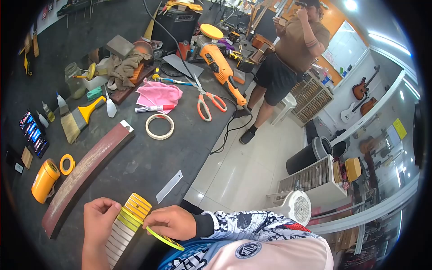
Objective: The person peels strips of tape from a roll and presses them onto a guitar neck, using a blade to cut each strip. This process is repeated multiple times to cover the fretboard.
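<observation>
A guitar neck point(118, 245) with metal frets lies in front of me, its fretboard partly covered by strips of yellow tape point(136, 204). My left hand point(100, 222) is at the neck's left edge, thumb and forefinger pinched on the tape strip there. On the other side, my right hand point(173, 222) grips a yellow-green tape roll point(165, 239), held close to the neck's right edge. Past the neck's end lies a flat metal ruler point(169, 186). To the left rests a long sanding block with reddish-brown paper point(85, 173).
Scissors point(201, 100), a masking tape roll point(159, 127), a pink cloth point(159, 95), a brush point(80, 118) and an orange power polisher point(220, 67) lie on the dark bench point(144, 166). A yellow canister point(45, 181) stands left. Another person point(292, 49) stands beyond the bench.
</observation>
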Demonstrator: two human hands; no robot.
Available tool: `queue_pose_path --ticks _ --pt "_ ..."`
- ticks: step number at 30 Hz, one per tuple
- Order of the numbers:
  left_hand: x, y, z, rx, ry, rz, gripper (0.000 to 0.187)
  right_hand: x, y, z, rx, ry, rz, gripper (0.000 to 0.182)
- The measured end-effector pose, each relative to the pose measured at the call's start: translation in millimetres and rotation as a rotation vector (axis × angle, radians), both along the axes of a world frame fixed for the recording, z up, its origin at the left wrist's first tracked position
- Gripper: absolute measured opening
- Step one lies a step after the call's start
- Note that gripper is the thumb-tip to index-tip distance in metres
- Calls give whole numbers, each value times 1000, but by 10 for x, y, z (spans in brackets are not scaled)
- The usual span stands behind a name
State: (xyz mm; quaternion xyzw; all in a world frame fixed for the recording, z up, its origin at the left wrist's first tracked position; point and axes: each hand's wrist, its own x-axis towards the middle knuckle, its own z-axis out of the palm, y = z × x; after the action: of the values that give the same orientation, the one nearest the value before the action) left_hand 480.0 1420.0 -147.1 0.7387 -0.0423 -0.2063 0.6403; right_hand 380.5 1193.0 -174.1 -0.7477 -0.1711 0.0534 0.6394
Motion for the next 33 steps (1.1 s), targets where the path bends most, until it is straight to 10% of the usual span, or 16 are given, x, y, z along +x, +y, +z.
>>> queue_pose_path --ticks 33 --pt "140 84 -11 171 26 -124 20 73 26 -25 -150 -141 3 18"
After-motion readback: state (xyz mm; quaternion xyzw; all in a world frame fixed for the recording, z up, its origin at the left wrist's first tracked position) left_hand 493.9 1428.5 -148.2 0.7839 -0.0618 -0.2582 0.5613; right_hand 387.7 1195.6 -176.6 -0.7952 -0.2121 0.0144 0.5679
